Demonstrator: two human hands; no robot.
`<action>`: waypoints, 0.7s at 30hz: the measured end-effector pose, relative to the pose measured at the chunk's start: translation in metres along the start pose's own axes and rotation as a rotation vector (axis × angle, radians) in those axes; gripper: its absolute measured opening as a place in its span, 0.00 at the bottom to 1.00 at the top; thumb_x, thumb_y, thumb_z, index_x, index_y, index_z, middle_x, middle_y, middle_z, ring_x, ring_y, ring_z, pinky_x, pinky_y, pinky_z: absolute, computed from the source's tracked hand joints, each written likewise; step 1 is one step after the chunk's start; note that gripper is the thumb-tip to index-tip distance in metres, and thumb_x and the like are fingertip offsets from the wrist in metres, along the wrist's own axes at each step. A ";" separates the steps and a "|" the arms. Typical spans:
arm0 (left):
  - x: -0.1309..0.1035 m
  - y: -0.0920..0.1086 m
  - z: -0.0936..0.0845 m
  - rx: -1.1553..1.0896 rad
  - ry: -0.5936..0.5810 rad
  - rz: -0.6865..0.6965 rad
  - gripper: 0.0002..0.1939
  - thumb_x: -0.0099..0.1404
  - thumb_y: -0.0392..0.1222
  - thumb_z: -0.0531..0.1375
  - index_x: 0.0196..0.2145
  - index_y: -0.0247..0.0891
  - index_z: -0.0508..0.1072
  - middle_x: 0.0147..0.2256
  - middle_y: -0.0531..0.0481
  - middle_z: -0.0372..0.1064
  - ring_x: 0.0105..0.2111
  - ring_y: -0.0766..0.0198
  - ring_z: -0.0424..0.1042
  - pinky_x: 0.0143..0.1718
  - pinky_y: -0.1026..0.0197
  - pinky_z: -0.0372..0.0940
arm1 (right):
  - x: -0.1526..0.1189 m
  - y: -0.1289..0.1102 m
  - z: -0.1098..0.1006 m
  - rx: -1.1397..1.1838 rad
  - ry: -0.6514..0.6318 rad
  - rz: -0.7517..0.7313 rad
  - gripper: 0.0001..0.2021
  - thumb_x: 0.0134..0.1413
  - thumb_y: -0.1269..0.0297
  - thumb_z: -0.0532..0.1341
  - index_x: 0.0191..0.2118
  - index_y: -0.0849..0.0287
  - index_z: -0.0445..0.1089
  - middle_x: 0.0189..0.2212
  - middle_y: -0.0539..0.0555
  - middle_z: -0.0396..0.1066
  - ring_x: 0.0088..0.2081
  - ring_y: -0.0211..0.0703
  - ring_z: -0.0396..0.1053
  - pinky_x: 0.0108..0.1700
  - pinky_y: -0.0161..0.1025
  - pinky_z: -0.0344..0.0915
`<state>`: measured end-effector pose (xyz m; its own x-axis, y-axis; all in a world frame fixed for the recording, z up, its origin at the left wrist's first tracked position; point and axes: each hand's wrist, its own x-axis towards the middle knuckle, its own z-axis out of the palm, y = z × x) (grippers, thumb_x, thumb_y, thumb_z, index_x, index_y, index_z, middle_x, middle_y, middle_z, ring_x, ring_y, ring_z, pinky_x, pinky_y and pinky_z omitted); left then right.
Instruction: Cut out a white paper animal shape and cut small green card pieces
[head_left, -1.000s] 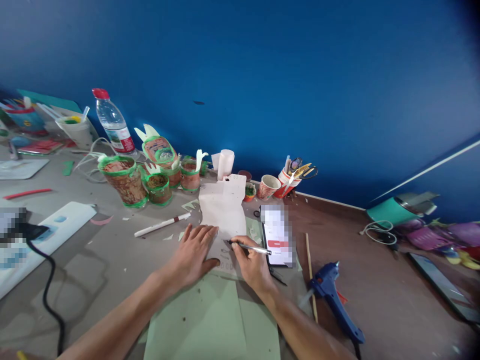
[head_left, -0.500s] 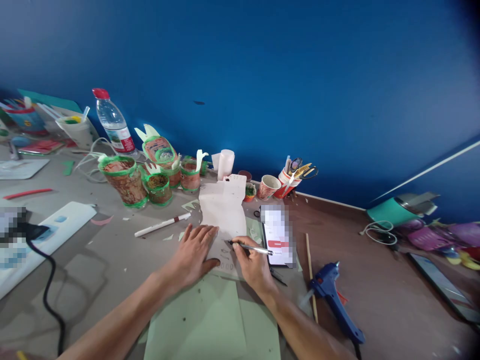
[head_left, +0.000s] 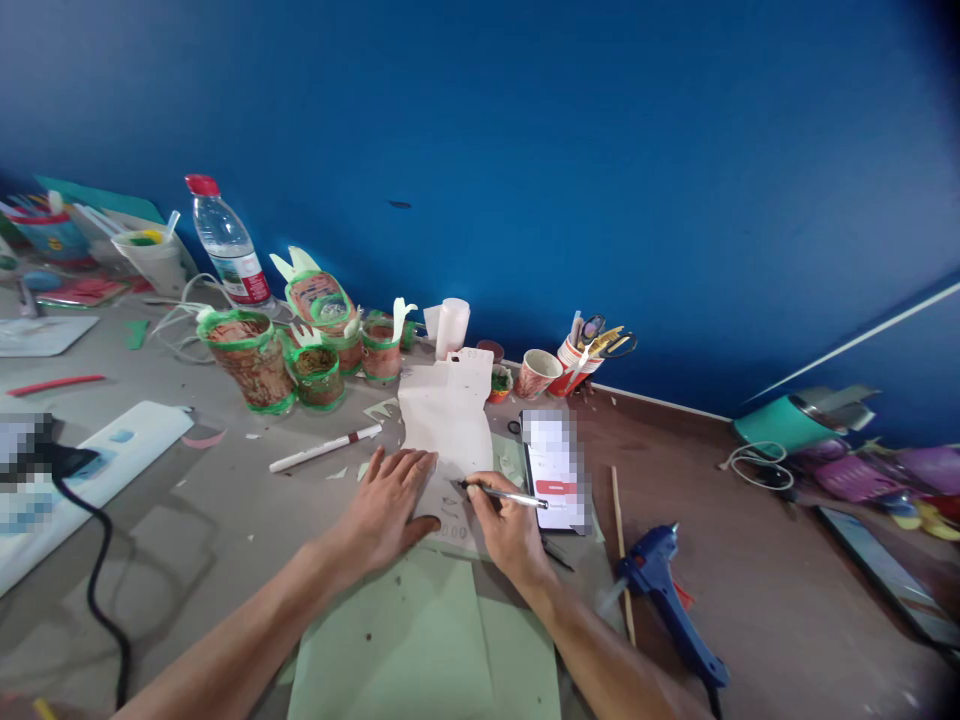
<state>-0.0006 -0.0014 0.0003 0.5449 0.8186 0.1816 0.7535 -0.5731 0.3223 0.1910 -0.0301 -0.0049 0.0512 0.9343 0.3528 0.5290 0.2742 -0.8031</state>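
A pale paper piece [head_left: 448, 425] with small pencil-like shapes drawn low on it lies over light green sheets [head_left: 390, 640]. My left hand [head_left: 394, 505] rests flat on the paper's left edge, fingers spread and holding nothing. In my right hand [head_left: 506, 520] is a silver and black pen [head_left: 514, 495], pinched with its tip at the paper. A lit phone [head_left: 551, 470] lies just right of that hand. To the left, a white marker [head_left: 326, 448] lies on the table among green paper scraps.
Several brown and green jars [head_left: 251, 365] stand at the back, beside a water bottle [head_left: 229, 245]. Cups, one with scissors [head_left: 581, 360], stand near the wall. A blue glue gun [head_left: 671, 600] and a thin stick [head_left: 622, 555] lie on the right.
My right hand and the pen tip have shifted very slightly to the right. My left hand has stayed in place on the paper.
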 end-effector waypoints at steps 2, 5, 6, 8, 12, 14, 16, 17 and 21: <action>0.000 0.000 0.000 -0.001 0.005 0.002 0.33 0.59 0.46 0.59 0.60 0.38 0.55 0.55 0.40 0.62 0.57 0.48 0.57 0.61 0.42 0.42 | 0.000 0.000 0.000 0.004 -0.002 0.004 0.08 0.56 0.66 0.55 0.35 0.58 0.72 0.32 0.55 0.75 0.35 0.44 0.72 0.40 0.39 0.69; 0.000 -0.001 0.001 0.001 0.008 0.011 0.33 0.59 0.46 0.59 0.60 0.37 0.55 0.55 0.40 0.62 0.57 0.48 0.57 0.61 0.43 0.43 | 0.000 0.000 -0.001 0.007 -0.006 0.005 0.08 0.57 0.66 0.55 0.35 0.58 0.71 0.32 0.55 0.75 0.35 0.44 0.72 0.40 0.39 0.69; 0.000 -0.001 0.001 0.001 0.007 0.010 0.33 0.59 0.46 0.59 0.60 0.37 0.55 0.56 0.40 0.62 0.57 0.48 0.57 0.61 0.43 0.43 | 0.000 0.000 -0.001 0.008 -0.007 0.006 0.08 0.57 0.66 0.55 0.35 0.58 0.71 0.32 0.55 0.74 0.35 0.44 0.72 0.40 0.39 0.69; 0.000 -0.001 0.002 -0.004 0.001 0.005 0.33 0.59 0.46 0.59 0.60 0.38 0.55 0.56 0.40 0.62 0.58 0.49 0.57 0.61 0.42 0.42 | 0.000 0.001 -0.001 0.012 -0.010 0.012 0.08 0.57 0.66 0.55 0.35 0.58 0.71 0.32 0.55 0.74 0.35 0.44 0.72 0.40 0.38 0.68; 0.000 -0.001 0.002 -0.018 -0.010 -0.001 0.33 0.59 0.46 0.59 0.60 0.37 0.54 0.56 0.39 0.61 0.58 0.48 0.56 0.61 0.41 0.41 | 0.000 0.002 0.001 0.020 -0.017 0.023 0.08 0.57 0.66 0.55 0.36 0.58 0.71 0.33 0.55 0.74 0.36 0.44 0.72 0.40 0.39 0.68; 0.000 -0.002 0.002 -0.018 -0.008 0.004 0.33 0.59 0.46 0.59 0.60 0.37 0.54 0.56 0.39 0.61 0.58 0.48 0.56 0.61 0.41 0.41 | 0.000 0.003 0.001 0.023 -0.017 0.025 0.08 0.57 0.66 0.55 0.36 0.58 0.71 0.33 0.55 0.74 0.36 0.44 0.72 0.40 0.39 0.68; 0.000 -0.002 0.002 -0.015 -0.008 0.006 0.33 0.59 0.46 0.59 0.60 0.37 0.54 0.56 0.39 0.61 0.58 0.48 0.56 0.61 0.41 0.41 | 0.000 0.003 0.001 0.023 -0.013 0.027 0.08 0.57 0.66 0.55 0.36 0.58 0.71 0.33 0.55 0.74 0.36 0.44 0.72 0.40 0.38 0.68; 0.000 -0.002 0.002 -0.012 -0.011 0.005 0.33 0.59 0.46 0.59 0.60 0.37 0.54 0.56 0.39 0.61 0.58 0.48 0.56 0.60 0.42 0.42 | 0.000 0.003 0.001 0.023 -0.011 0.027 0.08 0.57 0.66 0.55 0.36 0.58 0.71 0.33 0.55 0.74 0.36 0.44 0.72 0.39 0.38 0.68; 0.000 -0.001 0.002 0.003 -0.016 -0.005 0.33 0.59 0.46 0.59 0.60 0.36 0.55 0.56 0.39 0.61 0.58 0.48 0.56 0.60 0.42 0.42 | 0.001 0.002 0.001 0.034 -0.014 0.026 0.08 0.57 0.66 0.55 0.36 0.58 0.72 0.32 0.55 0.74 0.35 0.44 0.71 0.38 0.38 0.68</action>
<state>-0.0007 -0.0003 -0.0020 0.5468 0.8209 0.1649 0.7574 -0.5689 0.3203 0.1914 -0.0283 -0.0069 0.0527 0.9441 0.3255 0.4989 0.2575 -0.8275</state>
